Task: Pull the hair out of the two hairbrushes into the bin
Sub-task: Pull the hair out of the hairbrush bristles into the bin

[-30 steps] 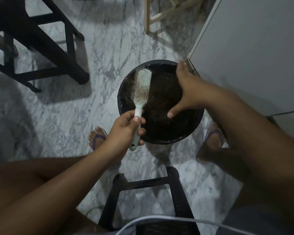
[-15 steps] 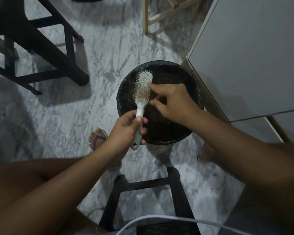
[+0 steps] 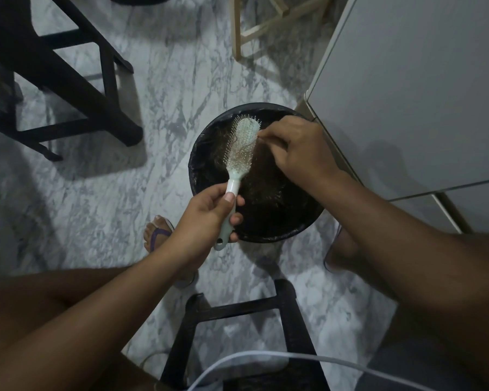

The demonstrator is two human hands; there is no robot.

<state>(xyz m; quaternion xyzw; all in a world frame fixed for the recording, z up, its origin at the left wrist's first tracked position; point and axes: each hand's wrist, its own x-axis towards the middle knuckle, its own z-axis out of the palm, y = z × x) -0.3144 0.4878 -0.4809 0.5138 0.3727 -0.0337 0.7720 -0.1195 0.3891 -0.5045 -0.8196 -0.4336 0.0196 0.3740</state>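
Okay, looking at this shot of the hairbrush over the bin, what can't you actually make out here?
- Second hairbrush: none in the head view.
- Right hand fingertips at the pale green plastic hairbrush: curled and too small to show whether they pinch hair.
- Round black bin: interior dark; the right forearm covers its right side.
- Left hand: wraps the handle, hiding its middle.
- Black stool: cut off by the bottom edge.

Bin (image 3: pixel 198 176) mouth open beneath the hands; grey cabinet (image 3: pixel 407 94) crowds its right rim (floor left lies bare).
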